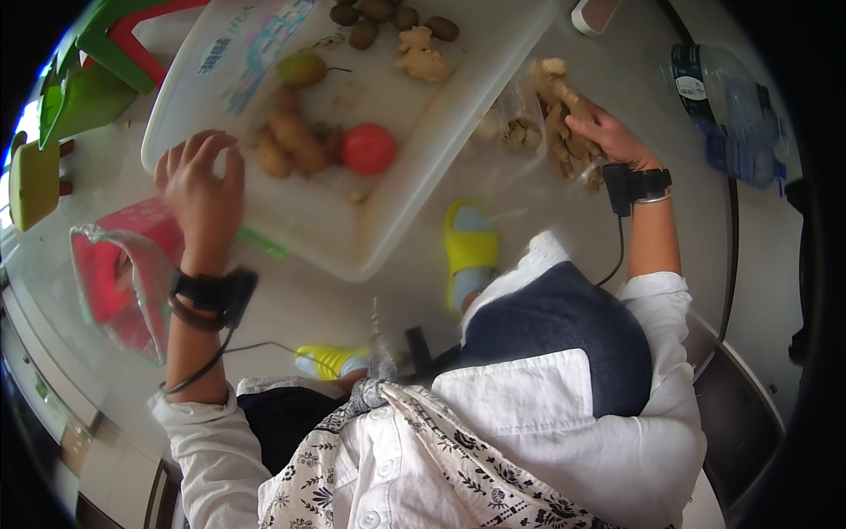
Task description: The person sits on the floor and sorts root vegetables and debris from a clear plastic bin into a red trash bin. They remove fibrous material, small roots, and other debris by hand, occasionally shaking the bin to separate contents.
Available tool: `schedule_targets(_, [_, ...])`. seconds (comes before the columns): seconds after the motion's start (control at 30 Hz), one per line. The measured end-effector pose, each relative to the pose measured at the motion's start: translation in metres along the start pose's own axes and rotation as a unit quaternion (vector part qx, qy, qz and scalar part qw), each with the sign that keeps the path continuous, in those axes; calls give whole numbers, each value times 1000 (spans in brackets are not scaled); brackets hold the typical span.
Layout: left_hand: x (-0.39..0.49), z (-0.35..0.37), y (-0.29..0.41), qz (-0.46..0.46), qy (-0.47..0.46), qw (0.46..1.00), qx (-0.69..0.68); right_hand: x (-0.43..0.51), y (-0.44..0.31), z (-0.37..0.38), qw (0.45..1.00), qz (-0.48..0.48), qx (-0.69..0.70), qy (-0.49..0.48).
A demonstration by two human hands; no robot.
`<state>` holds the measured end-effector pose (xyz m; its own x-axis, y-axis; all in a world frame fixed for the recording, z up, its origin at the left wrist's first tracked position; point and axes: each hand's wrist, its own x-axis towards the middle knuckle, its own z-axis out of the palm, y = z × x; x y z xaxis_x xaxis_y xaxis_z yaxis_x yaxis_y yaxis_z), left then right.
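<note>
My right hand (pixel 611 135) grips a large branching piece of ginger root (pixel 562 109), to the right of a translucent plastic bin (pixel 413 198). A clear plastic bag (pixel 509 109) with pale brown pieces lies beside the ginger. Over the bin's near left rim is my left hand (pixel 203 172), its fingers loosely bent and the thumb apart, with nothing seen in it. The bin holds a red tomato-like round item (pixel 369 149), a blurred brown root (pixel 294 135), a green-yellow pear (pixel 303 69), a pale ginger piece (pixel 422 56) and several brown kiwi-like fruits (pixel 377 10).
A pink bin with a plastic liner (pixel 142 231) stands left of the plastic bin. Large clear plastic bottles (pixel 733 119) are at right, near a black cable (pixel 732 258). Small coloured stools (pixel 36 175) are at far left. Yellow slippers (pixel 470 241) are on my feet.
</note>
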<state>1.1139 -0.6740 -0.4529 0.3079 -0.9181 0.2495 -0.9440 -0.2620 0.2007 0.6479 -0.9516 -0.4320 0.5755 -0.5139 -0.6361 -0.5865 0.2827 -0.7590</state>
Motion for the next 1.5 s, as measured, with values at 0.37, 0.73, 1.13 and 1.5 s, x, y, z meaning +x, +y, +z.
schedule_targets(0.37, [-15,-50,129,99,-71,959,-254,-48,26,10,987,-18,-93,-127])
schedule_targets(0.73, [-73,71,275,3,-193,941,-276,-53,-25,-32,926,-286,245,-10])
schedule_targets(1.13, [-82,100,255,17,-195,855,-480,94,-202,138,930,-249,197,-184])
schedule_targets(1.5, [-86,66,274,-203,-177,761,-590,228,-108,241,923,5,-352,-157])
